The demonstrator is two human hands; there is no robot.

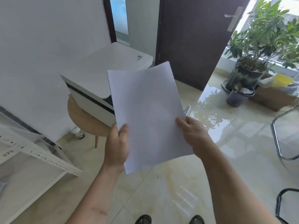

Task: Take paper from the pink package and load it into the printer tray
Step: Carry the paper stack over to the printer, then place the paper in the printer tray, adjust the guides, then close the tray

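Both hands, left [116, 145] and right [193, 133], grip upright, perhaps several-sheet paper [146, 110], top toward printer [100, 78].

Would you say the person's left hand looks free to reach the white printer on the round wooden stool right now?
Probably not yet: the left hand and right hand both grip the white paper sheets, held in front of the white printer.
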